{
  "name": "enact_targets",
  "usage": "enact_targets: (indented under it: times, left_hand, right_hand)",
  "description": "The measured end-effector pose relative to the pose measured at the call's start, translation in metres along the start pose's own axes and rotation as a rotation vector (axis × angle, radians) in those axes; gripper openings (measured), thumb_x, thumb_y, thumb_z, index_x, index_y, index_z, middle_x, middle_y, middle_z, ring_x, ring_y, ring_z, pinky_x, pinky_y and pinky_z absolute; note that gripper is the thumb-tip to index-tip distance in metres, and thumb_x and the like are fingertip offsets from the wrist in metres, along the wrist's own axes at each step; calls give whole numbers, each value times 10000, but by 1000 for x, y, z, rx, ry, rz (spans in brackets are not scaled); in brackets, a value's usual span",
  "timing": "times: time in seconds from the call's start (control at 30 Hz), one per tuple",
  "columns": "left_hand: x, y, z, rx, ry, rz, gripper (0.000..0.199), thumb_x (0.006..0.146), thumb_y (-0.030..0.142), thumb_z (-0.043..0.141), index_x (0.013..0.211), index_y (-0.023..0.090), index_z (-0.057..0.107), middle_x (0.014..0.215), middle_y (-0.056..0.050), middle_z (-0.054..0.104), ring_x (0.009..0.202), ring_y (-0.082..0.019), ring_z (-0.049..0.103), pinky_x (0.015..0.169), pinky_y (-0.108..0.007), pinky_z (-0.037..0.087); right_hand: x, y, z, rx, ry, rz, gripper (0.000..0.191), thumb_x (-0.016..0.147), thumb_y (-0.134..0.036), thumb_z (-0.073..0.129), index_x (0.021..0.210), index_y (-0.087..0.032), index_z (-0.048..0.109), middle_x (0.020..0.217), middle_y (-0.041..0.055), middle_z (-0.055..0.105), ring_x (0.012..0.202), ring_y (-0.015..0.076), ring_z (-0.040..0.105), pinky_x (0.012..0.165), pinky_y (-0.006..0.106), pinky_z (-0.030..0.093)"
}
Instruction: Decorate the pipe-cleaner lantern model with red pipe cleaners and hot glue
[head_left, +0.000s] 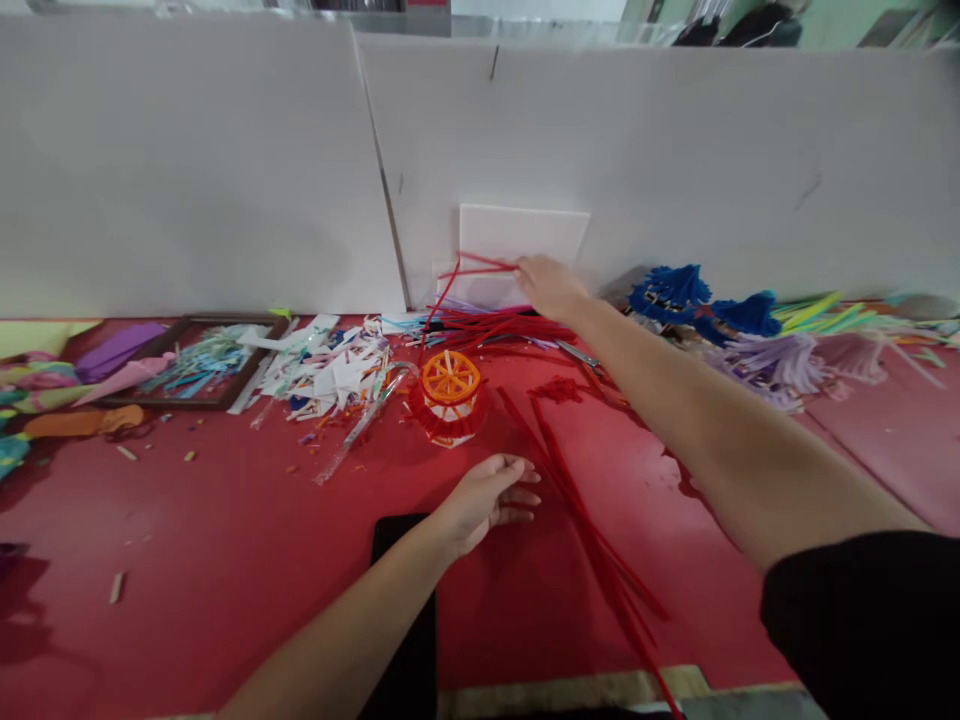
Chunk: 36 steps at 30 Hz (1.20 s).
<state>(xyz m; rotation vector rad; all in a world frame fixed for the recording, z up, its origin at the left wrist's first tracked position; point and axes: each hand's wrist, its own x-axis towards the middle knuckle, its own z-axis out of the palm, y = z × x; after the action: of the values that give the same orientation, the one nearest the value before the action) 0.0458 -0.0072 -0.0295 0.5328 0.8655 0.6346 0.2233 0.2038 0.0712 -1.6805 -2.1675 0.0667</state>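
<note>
My right hand (551, 285) reaches to the back of the table, its fingers closed on a few thin red pipe cleaners (484, 265), at least one of them bent. Beneath it lies a pile of red pipe cleaners (495, 328). My left hand (491, 500) hovers over the table front, fingers loosely curved and apart, holding nothing. Just beyond it stands a small round piece with an orange spoked top (450, 378) and a red fringe around a white lower part. Long red pipe cleaners (581, 510) stretch along the table to the right of my left hand.
A white partition (645, 150) closes off the back, with a white board (521, 235) leaning there. Left are paper scraps (345, 370) and a brown frame (225, 400). Right are blue bundles (675, 290) and lilac bundles (772, 365). A dark flat object (405, 620) lies under my left forearm.
</note>
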Motion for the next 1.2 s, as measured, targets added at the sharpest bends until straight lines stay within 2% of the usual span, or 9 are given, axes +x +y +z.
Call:
enact_targets:
  times: [0.13,0.3,0.4,0.47,0.57,0.67,0.77,0.87,1.2]
  left_hand:
    - [0,1,-2,-27,22,7,103,872,254,571,878,153,560,860,-34,640,606,-98,628,595,-258,527]
    - [0,2,-1,-67,39,9,106,855,248,584,864,145,563,823,-29,631,580,-95,618,597,-265,516]
    - [0,2,0,-96,55,3,141,805,255,645,840,149,558,804,-25,632,576,-101,617,589,-262,504]
    - [1,1,0,-118,72,3,148,788,247,660,831,159,549,792,-18,633,576,-104,616,586,-262,502]
    - [1,1,1,-146,89,6,135,784,234,661,824,162,554,778,-11,633,573,-100,610,596,-265,507]
    - [1,2,3,-167,96,17,114,793,220,656,798,155,563,758,-13,636,600,-102,623,639,-263,508]
    - [1,0,5,-164,97,36,81,804,178,648,843,149,584,905,-68,683,785,-140,677,753,-273,508]
    - [1,-3,7,-133,107,40,144,803,145,650,936,147,596,1076,-113,677,907,-163,677,828,-295,499]
    - [-2,-2,6,18,110,137,405,648,295,806,994,141,663,887,-93,753,777,-162,677,647,-239,503]
  right_hand:
    - [-1,-1,26,-133,-70,-56,355,898,-350,551,1201,-165,541,1230,86,563,1093,220,565,923,461,478]
    - [-27,-18,37,-278,-55,68,406,892,-363,556,1249,-177,508,1324,97,498,1181,251,509,980,509,429]
    - [-62,-31,32,-302,-174,126,380,906,-406,512,1163,-133,571,1199,117,595,1118,240,562,956,475,440]
    - [-95,-37,26,-283,-330,114,428,896,-443,484,989,-68,670,1003,198,676,996,287,634,856,414,477]
    - [-147,-39,18,-265,-515,104,453,803,-523,558,869,-103,712,889,212,708,871,315,676,736,383,486]
    - [-185,-37,17,-242,-611,111,300,801,-387,563,814,-127,713,844,189,720,791,288,688,660,338,470]
    - [-205,-35,21,-187,-631,96,224,815,-176,478,791,-138,697,827,162,720,736,226,681,636,286,433]
    - [-217,-38,23,-105,-599,84,212,792,-116,453,774,-141,662,790,143,701,691,199,652,605,272,389]
    - [-247,-51,28,279,-518,-49,114,739,-113,482,655,-187,504,661,8,573,573,111,469,561,239,318]
